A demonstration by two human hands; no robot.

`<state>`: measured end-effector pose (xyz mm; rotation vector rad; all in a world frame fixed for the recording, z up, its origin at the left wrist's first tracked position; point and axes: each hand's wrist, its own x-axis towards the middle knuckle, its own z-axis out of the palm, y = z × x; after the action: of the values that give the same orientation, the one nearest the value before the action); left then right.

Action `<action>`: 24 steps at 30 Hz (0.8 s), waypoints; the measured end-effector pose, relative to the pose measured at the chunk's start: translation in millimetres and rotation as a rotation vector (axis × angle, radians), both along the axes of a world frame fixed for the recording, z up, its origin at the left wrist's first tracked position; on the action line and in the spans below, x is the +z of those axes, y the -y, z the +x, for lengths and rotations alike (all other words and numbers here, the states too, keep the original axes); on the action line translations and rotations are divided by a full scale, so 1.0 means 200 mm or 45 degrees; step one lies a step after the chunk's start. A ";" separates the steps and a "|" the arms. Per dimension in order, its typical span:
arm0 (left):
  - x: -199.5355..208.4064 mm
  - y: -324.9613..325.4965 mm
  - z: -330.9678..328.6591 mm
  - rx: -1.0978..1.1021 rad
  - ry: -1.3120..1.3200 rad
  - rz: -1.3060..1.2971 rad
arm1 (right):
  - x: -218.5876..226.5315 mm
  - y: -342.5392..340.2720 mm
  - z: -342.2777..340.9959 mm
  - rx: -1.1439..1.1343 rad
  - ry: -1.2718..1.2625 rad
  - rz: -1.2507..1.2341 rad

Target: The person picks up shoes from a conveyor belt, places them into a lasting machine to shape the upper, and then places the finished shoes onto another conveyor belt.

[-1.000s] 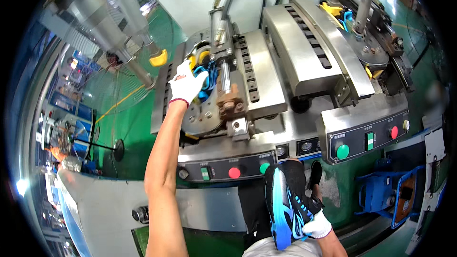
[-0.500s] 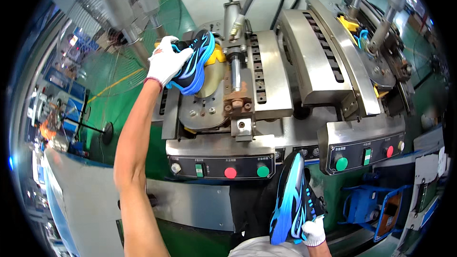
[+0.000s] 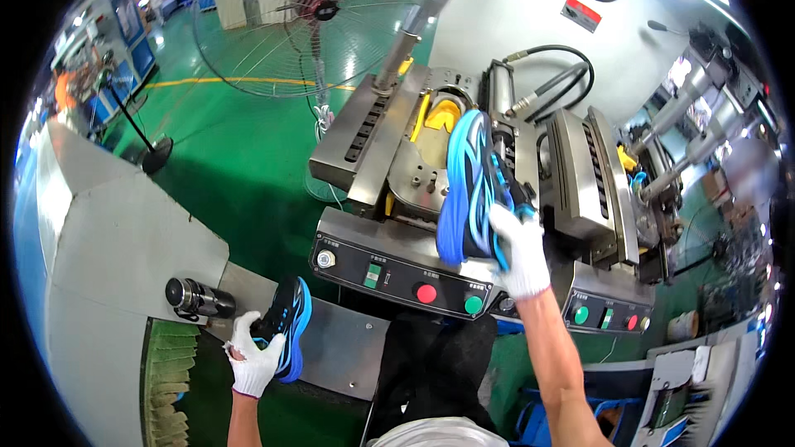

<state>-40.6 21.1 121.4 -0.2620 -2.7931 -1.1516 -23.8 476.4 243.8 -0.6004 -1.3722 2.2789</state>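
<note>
My right hand, in a white knit glove, is closed on the heel end of a blue, turquoise and black sneaker. That sneaker hangs toe up in front of a metal press, covering part of its plate and right side. A yellow block shows on the press behind the toe. Low on the left, my gloved left hand grips a second sneaker, black with a blue sole, beside a grey metal ledge. Its fingers are partly bent round the shoe's heel end.
A control panel with coloured buttons runs along the press front. Another press unit stands to the right. A dark steel flask lies left of my left hand, above green bristles. A large caged fan stands behind.
My left hand has brought its sneaker off the press, down to the lower left. My right hand has raised the other sneaker from my lap to the press. The view has shifted.
</note>
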 end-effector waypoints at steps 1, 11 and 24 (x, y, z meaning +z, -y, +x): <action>-0.10 0.06 0.03 0.002 -0.005 -0.066 | 0.01 -0.04 -0.19 0.095 -0.062 0.010; -0.66 0.26 0.15 -0.149 -0.021 -0.022 | -0.22 -0.44 -1.33 0.012 0.744 0.780; -0.71 0.14 0.05 -0.168 -0.017 0.111 | -0.46 -0.62 -1.49 0.008 1.133 1.691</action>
<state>-29.8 -6.7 -21.6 -0.4503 -2.7414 -1.2905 -321.1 600.0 151.6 -1.0590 -2.7426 0.5747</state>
